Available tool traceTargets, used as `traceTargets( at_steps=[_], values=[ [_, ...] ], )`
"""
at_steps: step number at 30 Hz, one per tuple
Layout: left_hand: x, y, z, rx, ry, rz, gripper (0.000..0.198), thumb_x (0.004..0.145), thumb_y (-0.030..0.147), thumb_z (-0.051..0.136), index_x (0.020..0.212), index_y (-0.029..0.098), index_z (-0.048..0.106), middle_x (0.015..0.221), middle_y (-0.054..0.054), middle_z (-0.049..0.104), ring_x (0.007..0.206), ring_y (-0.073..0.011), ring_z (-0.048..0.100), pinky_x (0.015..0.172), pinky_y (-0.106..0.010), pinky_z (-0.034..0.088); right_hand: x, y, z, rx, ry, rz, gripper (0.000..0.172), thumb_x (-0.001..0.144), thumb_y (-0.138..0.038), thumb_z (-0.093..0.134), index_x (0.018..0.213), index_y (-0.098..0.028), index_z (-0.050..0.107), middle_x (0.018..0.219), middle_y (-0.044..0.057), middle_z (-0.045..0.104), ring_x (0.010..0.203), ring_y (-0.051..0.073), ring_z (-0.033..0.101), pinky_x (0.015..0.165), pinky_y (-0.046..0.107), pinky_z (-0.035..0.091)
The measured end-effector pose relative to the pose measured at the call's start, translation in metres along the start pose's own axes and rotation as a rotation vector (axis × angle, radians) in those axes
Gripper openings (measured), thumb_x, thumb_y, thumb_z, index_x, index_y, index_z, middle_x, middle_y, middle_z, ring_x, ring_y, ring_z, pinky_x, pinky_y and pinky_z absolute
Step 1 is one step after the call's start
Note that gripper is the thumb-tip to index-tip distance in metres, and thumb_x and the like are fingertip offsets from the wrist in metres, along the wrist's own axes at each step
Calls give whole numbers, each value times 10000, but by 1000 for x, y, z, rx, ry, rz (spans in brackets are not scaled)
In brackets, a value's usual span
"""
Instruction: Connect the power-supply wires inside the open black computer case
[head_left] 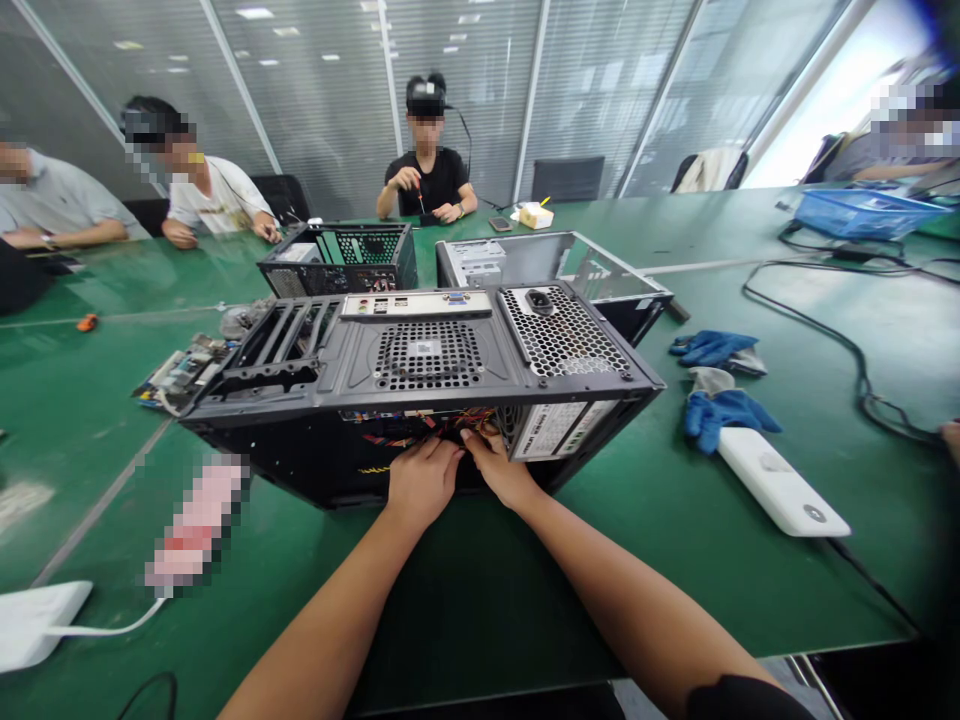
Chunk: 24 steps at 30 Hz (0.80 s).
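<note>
A black desktop computer case (360,372) lies in front of me with its rear panel facing up and its near side open. Both hands reach into that opening, among thin multicoloured cables (397,438). My left hand (424,478) is closed, its fingers curled and their tips hidden. Close beside it, my right hand (501,468) is closed around cables by the power supply (561,430), with its thumb towards my left hand. A yellow cable (373,470) shows left of my hands. The case's inside is mostly dark.
Two more open cases, one black (337,270) and one silver-grey (525,258), stand behind. Circuit boards (184,375) lie left; blue gloves (724,415) and a white power bank (780,483) right. A blue basket (862,214) and black cords are farther right. Several people sit around the green table (300,620).
</note>
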<state>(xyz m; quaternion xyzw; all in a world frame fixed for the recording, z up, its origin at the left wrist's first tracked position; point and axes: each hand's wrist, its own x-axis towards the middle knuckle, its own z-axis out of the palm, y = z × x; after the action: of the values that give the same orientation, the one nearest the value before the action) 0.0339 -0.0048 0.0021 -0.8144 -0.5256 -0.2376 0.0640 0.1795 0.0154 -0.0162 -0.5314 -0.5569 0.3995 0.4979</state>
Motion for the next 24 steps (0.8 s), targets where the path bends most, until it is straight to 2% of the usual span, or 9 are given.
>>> traceTargets(
  at_steps=[8, 14, 24],
  values=[
    [0, 0, 0, -78, -70, -45, 162, 925, 324, 524, 881, 223, 644, 835, -18, 651, 712, -155, 621, 586, -241, 443, 0, 2, -1, -16, 3, 29, 316, 825, -483, 542, 921, -208, 664, 828, 52, 655, 924, 244, 590, 826, 386, 470],
    [-1, -2, 2, -161, -16, -71, 145, 924, 305, 529, 977, 210, 626, 918, -26, 655, 802, -153, 630, 678, -240, 492, 0, 2, 0, 2, -1, 8, 319, 826, -488, 543, 916, -212, 675, 787, 37, 652, 906, 236, 588, 825, 381, 465],
    [0, 0, -2, -161, -74, -111, 178, 944, 289, 494, 904, 204, 646, 871, -21, 656, 749, -145, 628, 647, -235, 471, 1, 1, -2, -38, -15, -19, 318, 841, -487, 527, 895, -217, 687, 760, 38, 648, 878, 237, 593, 817, 384, 464]
  ],
)
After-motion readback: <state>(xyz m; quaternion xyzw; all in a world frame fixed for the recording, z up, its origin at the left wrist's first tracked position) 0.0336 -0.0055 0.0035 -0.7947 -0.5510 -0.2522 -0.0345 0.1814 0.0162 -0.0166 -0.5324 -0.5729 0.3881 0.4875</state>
